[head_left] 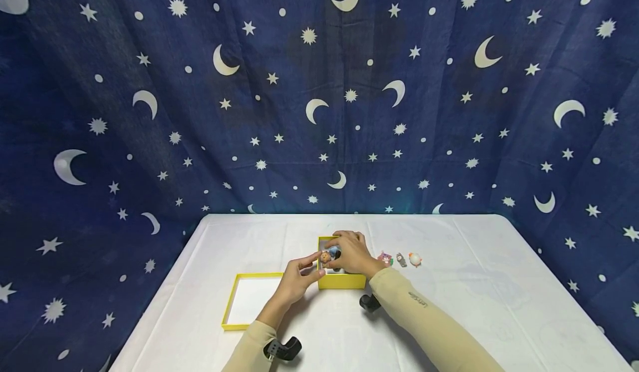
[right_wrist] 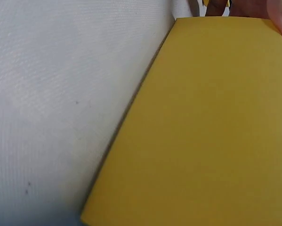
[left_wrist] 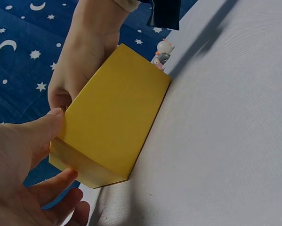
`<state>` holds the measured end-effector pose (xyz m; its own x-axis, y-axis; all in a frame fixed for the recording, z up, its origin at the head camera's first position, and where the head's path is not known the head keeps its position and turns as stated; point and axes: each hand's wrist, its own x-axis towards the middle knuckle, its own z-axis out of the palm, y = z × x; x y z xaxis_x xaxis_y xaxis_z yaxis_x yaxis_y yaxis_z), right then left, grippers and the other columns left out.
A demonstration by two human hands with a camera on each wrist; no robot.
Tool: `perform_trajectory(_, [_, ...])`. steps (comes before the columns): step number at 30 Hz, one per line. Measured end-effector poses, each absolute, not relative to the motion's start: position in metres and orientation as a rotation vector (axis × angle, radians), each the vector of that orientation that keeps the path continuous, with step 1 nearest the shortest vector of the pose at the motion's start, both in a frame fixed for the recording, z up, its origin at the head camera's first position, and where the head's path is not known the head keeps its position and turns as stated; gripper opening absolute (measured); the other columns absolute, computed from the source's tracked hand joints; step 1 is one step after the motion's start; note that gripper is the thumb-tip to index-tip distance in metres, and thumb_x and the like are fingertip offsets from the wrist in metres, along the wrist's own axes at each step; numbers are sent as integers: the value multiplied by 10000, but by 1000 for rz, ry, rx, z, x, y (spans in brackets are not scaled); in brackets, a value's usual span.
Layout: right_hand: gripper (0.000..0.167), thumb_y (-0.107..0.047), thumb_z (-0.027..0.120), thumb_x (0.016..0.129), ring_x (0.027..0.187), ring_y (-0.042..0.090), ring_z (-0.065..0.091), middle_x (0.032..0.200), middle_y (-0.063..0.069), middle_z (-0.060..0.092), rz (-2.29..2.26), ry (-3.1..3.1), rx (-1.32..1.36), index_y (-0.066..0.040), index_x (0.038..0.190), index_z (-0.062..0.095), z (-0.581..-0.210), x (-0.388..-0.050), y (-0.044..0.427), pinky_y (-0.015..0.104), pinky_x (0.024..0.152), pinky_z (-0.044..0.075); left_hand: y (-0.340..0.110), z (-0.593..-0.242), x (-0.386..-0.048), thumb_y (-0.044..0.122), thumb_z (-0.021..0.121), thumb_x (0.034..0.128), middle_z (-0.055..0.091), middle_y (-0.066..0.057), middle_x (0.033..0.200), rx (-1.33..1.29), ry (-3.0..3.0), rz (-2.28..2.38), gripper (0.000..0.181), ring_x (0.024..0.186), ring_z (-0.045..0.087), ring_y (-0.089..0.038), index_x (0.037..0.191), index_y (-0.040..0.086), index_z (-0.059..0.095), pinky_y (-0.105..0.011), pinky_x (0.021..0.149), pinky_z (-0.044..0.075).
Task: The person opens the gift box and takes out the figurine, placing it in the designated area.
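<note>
A yellow open box (head_left: 341,281) with a white inside stands on the table. Inside, near its left end, is a small figurine with an orange-brown head (head_left: 325,257); a light blue figurine (head_left: 334,251) lies beside it. My right hand (head_left: 352,254) reaches into the box from the right, fingers and thumb bent round the blue figurine; its fingertips are partly hidden. At the box's left end is my left hand (head_left: 295,280), thumb by the upper corner and extended index finger against the short side (left_wrist: 86,167), the other fingers loosely bent.
Left of the box lies a yellow-rimmed lid (head_left: 247,300), its white inside facing up. To the right sit a pink figurine (head_left: 385,258), a grey one (head_left: 401,259) and a round white one with orange parts (head_left: 415,259). A dark blue starry curtain (head_left: 319,111) hangs behind the table.
</note>
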<state>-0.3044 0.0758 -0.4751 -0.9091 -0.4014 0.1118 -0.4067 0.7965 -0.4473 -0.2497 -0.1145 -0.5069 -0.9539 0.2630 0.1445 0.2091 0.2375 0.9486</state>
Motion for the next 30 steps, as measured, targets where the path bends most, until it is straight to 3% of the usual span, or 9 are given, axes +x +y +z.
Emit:
perform_trajectory(17, [419,-374,899,745,1277,323,513,1385,81,612,517,-2975,568,-243,1127,791,-481,-304,68,548,1122,321,-115,-508,-249,126,693,953,529,-241,1481,428,2438,1859,501,1350,501,-501,1418,-6,561,-598,1139,433])
perform_trajectory(30, [395,-369,893,754,1385,335,431,1463,102,555,485,-2997,524,-237,1113,797,-480,-301,65,554,1162,301,-114,-508,-249,130,681,963,514,-236,1497,436,2443,1842,508,1357,496,-496,1431,-10,544,-600,1146,425])
